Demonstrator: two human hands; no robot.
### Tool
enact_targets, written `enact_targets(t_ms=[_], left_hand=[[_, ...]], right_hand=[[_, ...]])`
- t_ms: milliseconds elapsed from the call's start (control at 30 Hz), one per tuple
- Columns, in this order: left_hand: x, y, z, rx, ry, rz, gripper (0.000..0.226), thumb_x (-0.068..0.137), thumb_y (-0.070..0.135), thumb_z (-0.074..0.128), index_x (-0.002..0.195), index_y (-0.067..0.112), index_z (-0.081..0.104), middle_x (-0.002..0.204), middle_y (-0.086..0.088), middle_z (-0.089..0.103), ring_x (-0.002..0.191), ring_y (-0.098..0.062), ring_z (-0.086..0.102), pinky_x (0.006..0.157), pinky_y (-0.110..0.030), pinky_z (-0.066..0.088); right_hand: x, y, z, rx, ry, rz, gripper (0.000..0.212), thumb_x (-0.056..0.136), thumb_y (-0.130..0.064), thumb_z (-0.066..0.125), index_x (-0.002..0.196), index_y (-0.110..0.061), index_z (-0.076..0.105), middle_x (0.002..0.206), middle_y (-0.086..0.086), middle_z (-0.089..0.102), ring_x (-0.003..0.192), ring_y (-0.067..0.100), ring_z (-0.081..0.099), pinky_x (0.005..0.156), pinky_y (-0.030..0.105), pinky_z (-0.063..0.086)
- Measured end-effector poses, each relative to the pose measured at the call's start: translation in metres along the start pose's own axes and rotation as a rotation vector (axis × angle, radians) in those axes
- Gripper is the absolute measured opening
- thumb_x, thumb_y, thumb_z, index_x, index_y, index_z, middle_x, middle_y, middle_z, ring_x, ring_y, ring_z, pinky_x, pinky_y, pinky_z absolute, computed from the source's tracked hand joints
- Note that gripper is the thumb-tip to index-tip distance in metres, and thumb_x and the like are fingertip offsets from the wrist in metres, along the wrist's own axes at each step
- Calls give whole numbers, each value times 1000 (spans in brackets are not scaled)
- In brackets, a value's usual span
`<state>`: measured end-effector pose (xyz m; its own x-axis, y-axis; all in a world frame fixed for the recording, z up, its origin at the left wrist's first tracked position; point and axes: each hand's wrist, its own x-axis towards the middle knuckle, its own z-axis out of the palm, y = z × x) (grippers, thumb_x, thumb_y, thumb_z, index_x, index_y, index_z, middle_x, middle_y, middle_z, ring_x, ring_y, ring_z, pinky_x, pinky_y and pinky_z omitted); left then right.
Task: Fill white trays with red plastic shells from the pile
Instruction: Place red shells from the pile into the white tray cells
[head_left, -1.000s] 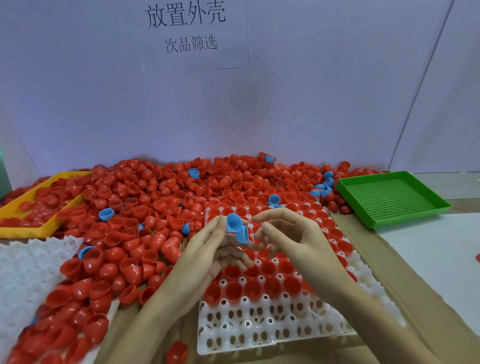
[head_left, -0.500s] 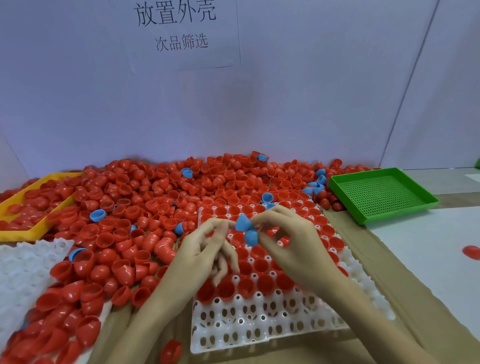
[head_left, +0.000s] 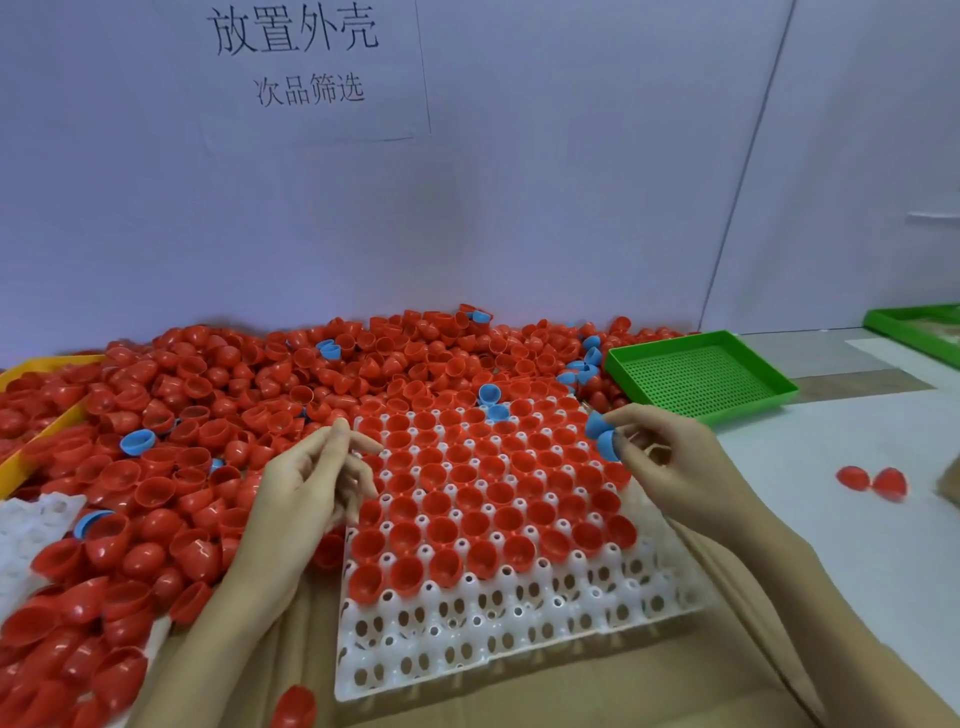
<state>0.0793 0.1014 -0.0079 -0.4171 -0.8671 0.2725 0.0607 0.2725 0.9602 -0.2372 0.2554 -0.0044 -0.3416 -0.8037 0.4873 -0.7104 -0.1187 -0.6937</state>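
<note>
Head view, looking down over a workbench backed by a plain pale wall (head_left: 571, 208) bearing a white paper sign with black printed characters (head_left: 311, 67). Spread along the wall's foot and across the left half of the brown cardboard-covered bench (head_left: 597, 691), a broad pile of red plastic half-shells (head_left: 218, 415), with a few blue plastic half-shells (head_left: 137, 441) scattered through it. At centre, a white perforated plastic tray with rows of round sockets (head_left: 519, 623), most sockets filled with red shells seated open side up, the nearest two rows bare. Far left, a yellow plastic tray (head_left: 21, 462) holding more red shells, half buried by the pile. Below it, part of a second white socket tray (head_left: 31, 519), overlapped by loose shells. Right of the pile, a green perforated plastic tray (head_left: 701, 382), nothing visible in it, and a corner of another green tray (head_left: 914, 325) at the frame's edge. On a white sheet (head_left: 831, 519) to the right, two stray red shells (head_left: 872, 480) lying side by side.

Above the filled tray's right edge, right hand (head_left: 675, 462) pinching two small blue shells (head_left: 602, 436) between thumb and fingertips. Left hand (head_left: 306, 483) over the tray's left edge beside the pile, fingers loosely spread, holding nothing, red shells just below and beside the fingertips.
</note>
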Motion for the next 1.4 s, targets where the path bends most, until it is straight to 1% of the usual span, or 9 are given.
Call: enact_targets(t_ms=[67, 300, 567, 667, 800, 967, 1100, 1233, 1400], left_hand=[[-1, 0, 2, 17, -3, 7, 42, 105, 45, 47, 88, 22, 77, 71, -17, 68, 52, -20, 56, 43, -17, 40], [-4, -1, 5, 81, 19, 50, 43, 106, 46, 46, 85, 25, 78, 69, -13, 69, 51, -19, 57, 45, -16, 43], [-3, -1, 3, 104, 41, 66, 44, 108, 41, 44, 85, 25, 77, 69, -15, 68, 51, -22, 57, 44, -17, 44], [-3, -1, 3, 109, 38, 73, 43, 108, 41, 44, 85, 25, 77, 68, -14, 68, 51, -22, 57, 45, -16, 44], [-2, -4, 3, 123, 31, 83, 43, 108, 42, 45, 85, 26, 77, 68, -13, 69, 51, -23, 58, 45, -16, 44], [1, -7, -1, 157, 38, 111, 42, 108, 42, 45, 85, 26, 76, 67, -11, 69, 50, -22, 59, 49, -16, 47], [2, -13, -3, 289, 51, 167, 39, 108, 42, 46, 88, 24, 74, 65, -7, 69, 49, -22, 61, 56, -28, 53], [2, -15, -5, 448, 80, 251, 31, 109, 34, 49, 86, 29, 70, 62, 0, 67, 45, -10, 58, 52, -17, 47], [0, -14, -9, 691, 28, 359, 32, 109, 36, 47, 82, 28, 63, 54, 5, 54, 49, -19, 55, 49, -35, 47]], right_hand=[[-17, 9, -7, 5, 7, 44, 38, 97, -2, 65, 95, -39, 73, 87, -17, 71, 67, 8, 60, 59, 17, 44], [-44, 23, -14, -58, -29, 77, 46, 85, 12, 59, 88, -32, 74, 83, 5, 61, 70, 17, 53, 67, 23, 43], [-44, 42, -10, -139, -14, 23, 11, 92, -44, 59, 90, -41, 70, 88, -8, 65, 77, 19, 61, 66, 28, 50], [-45, 48, -7, -208, -49, -21, 19, 91, -60, 66, 92, -41, 69, 82, -9, 59, 74, 18, 58, 64, 30, 50], [-41, 48, -7, -160, -25, -9, 32, 89, -68, 66, 95, -37, 70, 80, -8, 61, 67, 18, 56, 59, 20, 45], [-18, 22, 2, -160, -32, -21, 21, 96, -58, 60, 93, -38, 67, 86, -11, 64, 71, 15, 60, 60, 15, 43], [29, 3, 31, -226, -109, -55, 2, 98, -36, 67, 96, -37, 68, 87, -14, 64, 81, 7, 62, 72, 26, 51], [88, -5, 79, -277, -152, -49, 16, 99, -20, 63, 114, -23, 68, 104, -1, 66, 91, 12, 64, 88, 38, 55], [144, -7, 128, -451, -196, -32, 48, 101, -15, 61, 147, -25, 55, 141, 6, 58, 128, 26, 57, 104, 44, 51]])
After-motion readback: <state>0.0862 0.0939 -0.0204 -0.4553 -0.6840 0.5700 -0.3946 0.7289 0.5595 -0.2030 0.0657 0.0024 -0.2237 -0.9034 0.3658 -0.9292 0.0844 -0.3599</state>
